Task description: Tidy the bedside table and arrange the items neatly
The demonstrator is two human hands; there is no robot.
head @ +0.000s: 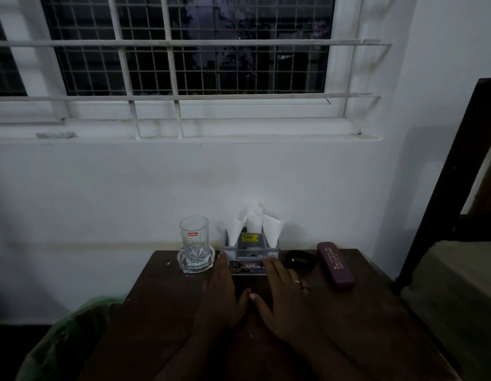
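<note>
Both our hands, left (225, 292) and right (282, 295), lie flat and unclenched, fingertips touching the holder (251, 250) at twelve o'clock, equally near, grasping nothing.

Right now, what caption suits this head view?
Both hands square a tissue organizer between a glass and a spectacle case.

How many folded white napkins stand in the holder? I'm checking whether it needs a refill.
3. In the napkin holder: left napkin in the left slot, middle napkin at the back centre, right napkin in the right slot. More could hide behind them.
</note>
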